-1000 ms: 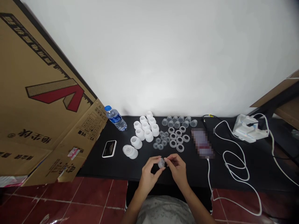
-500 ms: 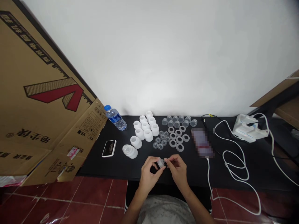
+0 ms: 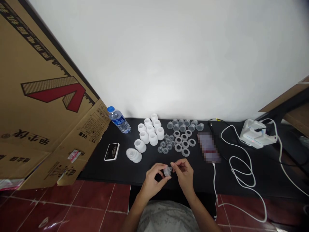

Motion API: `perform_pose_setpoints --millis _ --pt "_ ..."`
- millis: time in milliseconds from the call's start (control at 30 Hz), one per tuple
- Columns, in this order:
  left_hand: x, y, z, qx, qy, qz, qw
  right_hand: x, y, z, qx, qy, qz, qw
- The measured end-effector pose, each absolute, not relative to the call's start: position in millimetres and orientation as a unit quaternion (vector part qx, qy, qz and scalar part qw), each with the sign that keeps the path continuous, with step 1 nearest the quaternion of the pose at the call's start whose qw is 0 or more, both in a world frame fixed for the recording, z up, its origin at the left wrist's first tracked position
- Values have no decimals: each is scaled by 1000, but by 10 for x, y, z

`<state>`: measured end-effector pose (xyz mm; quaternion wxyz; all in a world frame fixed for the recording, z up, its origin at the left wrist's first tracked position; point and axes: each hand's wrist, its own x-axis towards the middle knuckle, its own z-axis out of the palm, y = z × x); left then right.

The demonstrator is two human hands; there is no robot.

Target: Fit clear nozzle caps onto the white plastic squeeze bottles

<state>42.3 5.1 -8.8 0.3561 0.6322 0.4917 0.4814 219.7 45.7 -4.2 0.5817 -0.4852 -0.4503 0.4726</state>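
My left hand (image 3: pixel 153 181) pinches the rim of a clear screw ring (image 3: pixel 166 171) between thumb and fingers, just above the table's front part. A clear silicone nipple (image 3: pixel 169 169) pokes out of the ring on its right side. At that tip the thumb and finger of my right hand (image 3: pixel 184 176) are closed, seemingly gripping it; the exact contact is too small to make out. Beyond my hands lie several loose clear nipples (image 3: pixel 168 142) and several clear rings (image 3: pixel 185 152). Further back stand several clear domed caps (image 3: pixel 181 125).
White small bottles (image 3: pixel 153 139) stand in rows left of centre, with a capped bottle (image 3: pixel 133 155) nearer. A water bottle (image 3: pixel 119 120), white-edged device (image 3: pixel 112 151) and cardboard box (image 3: pixel 55 129) are left. A phone (image 3: pixel 209 147), white cable (image 3: pixel 251 180) and power strip (image 3: pixel 258 133) lie right.
The held ring has turned slightly between my hands, and the nipple's tip now shows more clearly on the right. My view has shifted a little; the other parts stay put.
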Motion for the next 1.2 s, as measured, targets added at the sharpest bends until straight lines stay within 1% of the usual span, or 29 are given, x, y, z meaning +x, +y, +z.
perform_pose_setpoints --millis 167,533,1067,1200 --pt "500 66 -116 600 542 504 305 2190 448 -50 -481 -466 462 582" --pt "529 70 -131 604 544 506 288 2204 500 -54 -489 -439 465 593" --pt "419 61 -53 645 479 483 349 2220 529 -81 -486 -408 494 595" --pt "437 51 -83 641 492 484 337 2237 553 -90 -492 -382 495 606"
